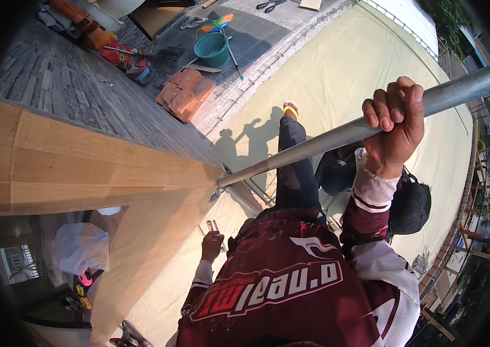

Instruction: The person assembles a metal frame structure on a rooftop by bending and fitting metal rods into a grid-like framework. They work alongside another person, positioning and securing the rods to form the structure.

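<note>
My right hand (398,118) is wrapped round a long grey metal pole (314,143) near its upper right end. The pole slants down to the left, its other end by the corner of the tan tiled wall (112,153). My left hand (212,246) is low at my left side, beside that wall, its fingers closed. Two thin handle-like ends (213,225) show just past its knuckles. Whether these belong to something held in it, I cannot tell. My sandalled foot (291,109) stands on the pale yellow sheet (320,63).
Stacked orange bricks (186,93) and a green bucket (211,48) stand at the far left, past a rough concrete edge with wire (256,78). A black rounded thing (411,205) is at my right. A plastic bag (81,248) is at lower left; timber framing (453,260) lines the right.
</note>
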{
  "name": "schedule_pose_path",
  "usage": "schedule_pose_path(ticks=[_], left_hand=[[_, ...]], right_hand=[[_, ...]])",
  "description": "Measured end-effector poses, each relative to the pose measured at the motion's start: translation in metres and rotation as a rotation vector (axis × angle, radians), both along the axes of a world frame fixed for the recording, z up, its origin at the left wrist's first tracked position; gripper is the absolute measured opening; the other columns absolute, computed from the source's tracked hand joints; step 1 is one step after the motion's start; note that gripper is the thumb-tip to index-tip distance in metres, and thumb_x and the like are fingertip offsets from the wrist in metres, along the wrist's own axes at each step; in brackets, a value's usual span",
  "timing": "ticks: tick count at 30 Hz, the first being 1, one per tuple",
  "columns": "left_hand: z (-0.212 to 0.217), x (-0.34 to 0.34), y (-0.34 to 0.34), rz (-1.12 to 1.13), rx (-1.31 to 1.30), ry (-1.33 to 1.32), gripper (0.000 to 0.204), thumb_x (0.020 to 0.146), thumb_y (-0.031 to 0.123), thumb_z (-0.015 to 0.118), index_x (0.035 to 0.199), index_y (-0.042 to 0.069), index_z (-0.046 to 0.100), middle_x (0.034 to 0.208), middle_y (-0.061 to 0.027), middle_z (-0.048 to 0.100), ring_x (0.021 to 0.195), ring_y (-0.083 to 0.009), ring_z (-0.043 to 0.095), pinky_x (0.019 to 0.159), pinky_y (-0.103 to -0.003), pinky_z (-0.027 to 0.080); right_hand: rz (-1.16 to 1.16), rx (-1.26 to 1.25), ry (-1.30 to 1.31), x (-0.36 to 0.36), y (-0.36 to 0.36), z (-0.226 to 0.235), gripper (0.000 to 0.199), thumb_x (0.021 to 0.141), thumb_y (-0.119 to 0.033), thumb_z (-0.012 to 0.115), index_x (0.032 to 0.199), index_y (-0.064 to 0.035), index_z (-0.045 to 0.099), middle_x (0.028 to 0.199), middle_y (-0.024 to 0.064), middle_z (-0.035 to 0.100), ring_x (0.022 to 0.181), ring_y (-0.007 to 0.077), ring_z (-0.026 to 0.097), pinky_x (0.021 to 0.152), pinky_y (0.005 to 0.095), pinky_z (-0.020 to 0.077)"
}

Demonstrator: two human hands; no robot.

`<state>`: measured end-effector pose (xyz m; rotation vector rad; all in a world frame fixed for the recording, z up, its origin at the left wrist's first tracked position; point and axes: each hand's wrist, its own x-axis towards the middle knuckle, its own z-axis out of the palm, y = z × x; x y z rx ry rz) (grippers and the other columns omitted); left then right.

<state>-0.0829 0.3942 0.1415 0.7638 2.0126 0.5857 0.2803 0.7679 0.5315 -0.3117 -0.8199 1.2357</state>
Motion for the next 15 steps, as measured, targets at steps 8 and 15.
schedule_pose_path(ticks=[8,15], left_hand=[[0.011,0.095,0.258,0.166,0.023,0.063,0.043,0.085,0.029,0.075,0.115,-0.001,0.065,0.101,-0.0149,0.074,0.090,-0.0261,0.073,0.081,-0.038,0.059],[0.136,0.227,0.616,0.225,0.648,0.281,0.082,0.081,0.034,0.079,0.148,0.008,0.040,0.152,-0.0242,0.037,0.140,-0.0433,0.037,0.115,-0.051,0.035]], right_hand=[[0.539,0.067,0.030,-0.013,0.297,-0.054,0.026,0.106,-0.030,0.049,0.089,-0.0111,0.055,0.065,-0.0036,0.045,0.058,0.0108,0.049,0.067,0.0322,0.0473],[0.924,-0.026,-0.096,-0.046,0.487,-0.099,0.021,0.101,-0.024,0.052,0.083,-0.0143,0.055,0.069,-0.0020,0.048,0.066,0.0137,0.050,0.077,0.0377,0.0434]])
